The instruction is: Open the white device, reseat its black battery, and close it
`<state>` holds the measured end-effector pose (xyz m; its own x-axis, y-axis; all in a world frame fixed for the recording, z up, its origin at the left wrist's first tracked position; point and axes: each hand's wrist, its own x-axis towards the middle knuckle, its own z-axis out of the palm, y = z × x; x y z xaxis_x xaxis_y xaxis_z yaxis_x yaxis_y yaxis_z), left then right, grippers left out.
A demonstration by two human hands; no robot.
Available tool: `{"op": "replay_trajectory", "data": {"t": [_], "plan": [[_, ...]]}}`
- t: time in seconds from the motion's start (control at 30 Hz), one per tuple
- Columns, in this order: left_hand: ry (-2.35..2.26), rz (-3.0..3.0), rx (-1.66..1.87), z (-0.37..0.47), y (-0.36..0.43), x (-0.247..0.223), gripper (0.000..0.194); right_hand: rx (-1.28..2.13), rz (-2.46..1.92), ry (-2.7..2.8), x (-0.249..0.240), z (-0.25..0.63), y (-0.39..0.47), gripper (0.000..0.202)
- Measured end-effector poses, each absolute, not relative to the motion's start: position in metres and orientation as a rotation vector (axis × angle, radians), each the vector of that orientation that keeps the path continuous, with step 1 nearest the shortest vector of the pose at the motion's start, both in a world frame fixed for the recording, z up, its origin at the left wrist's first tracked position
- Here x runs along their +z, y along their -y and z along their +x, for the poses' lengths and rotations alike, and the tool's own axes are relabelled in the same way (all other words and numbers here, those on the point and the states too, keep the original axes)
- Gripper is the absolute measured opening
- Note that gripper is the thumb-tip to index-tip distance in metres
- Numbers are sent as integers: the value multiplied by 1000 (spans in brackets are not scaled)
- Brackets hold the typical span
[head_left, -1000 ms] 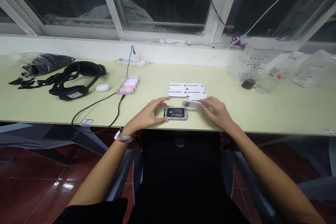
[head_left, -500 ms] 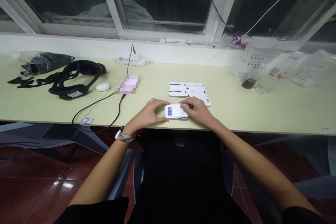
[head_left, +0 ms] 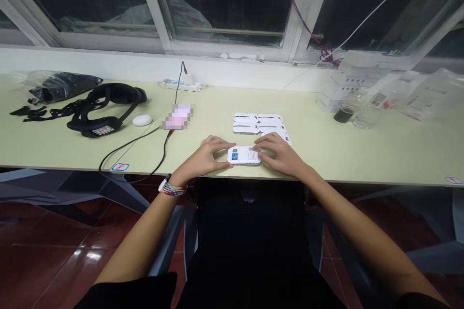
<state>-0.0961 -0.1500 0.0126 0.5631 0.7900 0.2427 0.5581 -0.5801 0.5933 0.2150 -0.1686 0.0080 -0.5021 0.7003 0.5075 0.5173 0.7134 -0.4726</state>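
Observation:
A small white box-like device with rounded corners (head_left: 243, 155) lies near the table's front edge. Its upper face carries a blue label, a dark square code and fine print. Around its left end, my left hand (head_left: 208, 157) grips it between thumb and fingers. My right hand (head_left: 281, 157) holds the right end, fingers at the far corner and thumb by the near side. Just beyond are several white rounded panels (head_left: 246, 123) with black lines and W-like marks, laid close together; my right hand partly covers the nearest one.
On the left are a black headset (head_left: 96, 128), a white oval case (head_left: 142, 120), a blurred-out pink phone-like item (head_left: 178, 117) on a cable and a power strip (head_left: 183, 85). A white basket (head_left: 350, 82), bottles (head_left: 364, 116) and plastic bags (head_left: 431, 96) stand at the right.
The device's upper face, raised at the right end before, now sits flatter. My right hand has shifted slightly right, its fingers moving off the top to the end. My left hand stays put.

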Motion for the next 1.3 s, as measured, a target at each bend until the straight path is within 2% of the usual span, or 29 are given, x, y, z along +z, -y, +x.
{"op": "replay_trajectory", "data": {"t": [0.17,0.37,0.6,1.1,1.23,1.3], "plan": [[-1052,2364,694,-97,149,12,58,377,-858,2280,4,225,176,27],[-1000,2384,713,-97,151,14,42,384,-852,2295,3,224,176,26],[-1030,2356,716,-97,151,14,33,350,-899,2302,3,224,177,22],[-1065,2366,678,-99,139,7,31,420,-965,2344,6,222,171,15],[-972,2330,753,-96,150,14,31,482,-1030,2288,6,220,171,31],[-908,2262,814,-93,156,16,38,492,-1059,2225,6,219,172,42]]}}
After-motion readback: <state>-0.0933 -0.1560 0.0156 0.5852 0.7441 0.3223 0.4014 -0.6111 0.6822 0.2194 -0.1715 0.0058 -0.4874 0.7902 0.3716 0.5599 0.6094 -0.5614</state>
